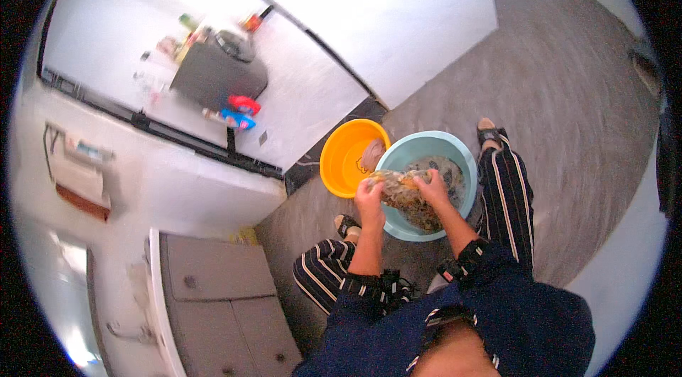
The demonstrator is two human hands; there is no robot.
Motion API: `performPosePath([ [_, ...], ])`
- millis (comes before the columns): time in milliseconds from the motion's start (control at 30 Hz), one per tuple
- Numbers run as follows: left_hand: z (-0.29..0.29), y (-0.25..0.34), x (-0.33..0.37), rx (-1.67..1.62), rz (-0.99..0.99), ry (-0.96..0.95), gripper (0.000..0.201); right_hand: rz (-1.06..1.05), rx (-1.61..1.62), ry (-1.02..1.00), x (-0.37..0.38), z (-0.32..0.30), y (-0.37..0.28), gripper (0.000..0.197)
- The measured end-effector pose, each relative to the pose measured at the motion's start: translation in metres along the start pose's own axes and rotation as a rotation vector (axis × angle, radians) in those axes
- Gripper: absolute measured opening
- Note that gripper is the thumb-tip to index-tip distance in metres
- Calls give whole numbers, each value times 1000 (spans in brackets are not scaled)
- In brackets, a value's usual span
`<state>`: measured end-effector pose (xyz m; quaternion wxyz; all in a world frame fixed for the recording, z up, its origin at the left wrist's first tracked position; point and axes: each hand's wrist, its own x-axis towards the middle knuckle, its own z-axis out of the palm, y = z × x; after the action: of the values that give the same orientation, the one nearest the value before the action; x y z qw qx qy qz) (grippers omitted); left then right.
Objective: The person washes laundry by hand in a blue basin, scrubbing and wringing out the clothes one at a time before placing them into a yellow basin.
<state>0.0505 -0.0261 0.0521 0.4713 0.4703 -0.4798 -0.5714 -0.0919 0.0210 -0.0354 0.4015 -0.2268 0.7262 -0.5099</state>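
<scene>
Obstacles: yellow basin [339, 167] left, leg [509, 196] right

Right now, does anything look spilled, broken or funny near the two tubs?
Nothing stands out. The left hand and right hand hold the patterned cloth over the blue tub; the orange tub beside it, with a pinkish cloth inside, sits upright. I can't make out any spill or crack.

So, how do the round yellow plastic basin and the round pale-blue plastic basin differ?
The yellow basin looks smaller than the blue basin. The yellow one holds a pale crumpled bundle; the blue one, greyish, mottled contents. The left hand and right hand hold mottled material over the blue one, not the yellow. Both are round and open.
</scene>
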Motion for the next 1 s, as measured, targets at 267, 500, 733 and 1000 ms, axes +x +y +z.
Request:
performPosePath([
  [267, 71, -11, -55, 732, 293, -571, 35, 411, 1338, -748, 23, -5, 68, 50],
  [500, 64, -46, -15, 988, 279, 7, 32, 308, 1056, -291, 12, 8, 32, 34],
  [733, 123, -30, -55, 906, 591, -319, 26, 283, 1457, -550, 37, -16, 53, 29],
  [1000, 66, -3, 18, 983, 212, -420, 60, 281, 1022, -189, 6, -22, 1, 26],
])
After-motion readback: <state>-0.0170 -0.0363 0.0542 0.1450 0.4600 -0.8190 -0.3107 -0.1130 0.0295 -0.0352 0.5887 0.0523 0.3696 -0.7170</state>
